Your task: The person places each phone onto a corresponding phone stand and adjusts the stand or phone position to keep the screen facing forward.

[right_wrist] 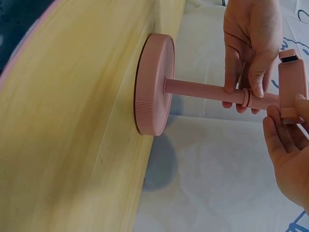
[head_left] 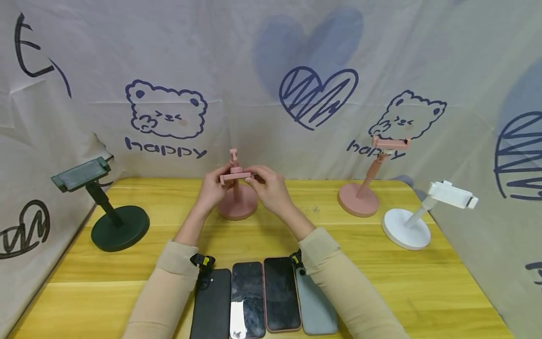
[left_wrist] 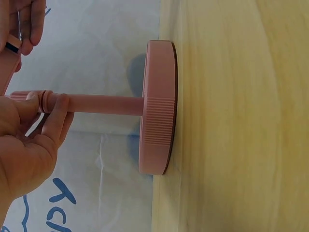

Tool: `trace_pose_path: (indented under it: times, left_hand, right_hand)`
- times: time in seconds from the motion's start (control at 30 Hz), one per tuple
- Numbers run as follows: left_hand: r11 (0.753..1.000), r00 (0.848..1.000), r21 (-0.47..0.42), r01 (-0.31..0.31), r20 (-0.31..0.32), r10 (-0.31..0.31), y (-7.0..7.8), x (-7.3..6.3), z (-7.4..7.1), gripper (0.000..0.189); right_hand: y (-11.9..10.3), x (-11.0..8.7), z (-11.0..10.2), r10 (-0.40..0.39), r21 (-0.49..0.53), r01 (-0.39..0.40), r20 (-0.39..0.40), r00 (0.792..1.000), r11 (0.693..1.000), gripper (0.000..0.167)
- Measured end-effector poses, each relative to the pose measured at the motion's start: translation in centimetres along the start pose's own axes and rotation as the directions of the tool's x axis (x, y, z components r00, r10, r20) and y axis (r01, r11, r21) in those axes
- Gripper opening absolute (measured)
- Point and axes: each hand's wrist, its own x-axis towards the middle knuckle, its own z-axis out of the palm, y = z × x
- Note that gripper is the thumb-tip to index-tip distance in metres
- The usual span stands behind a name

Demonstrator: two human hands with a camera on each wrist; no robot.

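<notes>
A pink phone stand (head_left: 238, 211) stands upright at the table's back edge, between both hands. Its round ribbed base (left_wrist: 159, 108) sits on the wood. My left hand (head_left: 211, 189) holds the post, with thumb and fingers around the ribbed collar (right_wrist: 263, 100), as both wrist views show. At one end of the stand's clamp head (head_left: 235, 177), my right hand (head_left: 273, 189) pinches it between thumb and fingers; this grip shows in the right wrist view, where the right hand (right_wrist: 292, 166) is partly cut off. The clamp holds no phone.
A dark green phone stand (head_left: 120, 228) is at the left. To the right are another pink stand (head_left: 358, 200) and a white one (head_left: 406, 230). Under the forearms lie a black phone (head_left: 213, 301), two screen-up phones (head_left: 249, 287) and a grey-blue phone (head_left: 315, 306). Drawn-on cloth (head_left: 254, 132) hangs behind.
</notes>
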Motion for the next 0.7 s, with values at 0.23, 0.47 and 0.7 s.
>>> trace_pose_path:
  times: [0.23, 0.47, 0.7]
  left_hand:
    - [0.999, 0.999, -0.002, 0.035, 0.011, -0.035, 0.2, -0.1, 0.0, 0.051]
    - [0.999, 0.999, 0.013, 0.049, 0.006, -0.049, 0.4, -0.2, 0.0, 0.048]
    - [0.999, 0.999, -0.003, 0.052, -0.007, -0.052, 0.3, -0.2, 0.2, 0.044]
  right_hand:
    - [-0.4, 0.1, -0.1, 0.005, -0.036, -0.005, 0.01, 1.0, 0.999, 0.026]
    - [-1.0, 0.0, -0.2, -0.002, -0.055, 0.003, 0.01, 1.0, 0.999, 0.025]
    - [-1.3, 0.1, -0.4, -0.035, -0.066, 0.034, -0.01, 0.999, 0.997, 0.026]
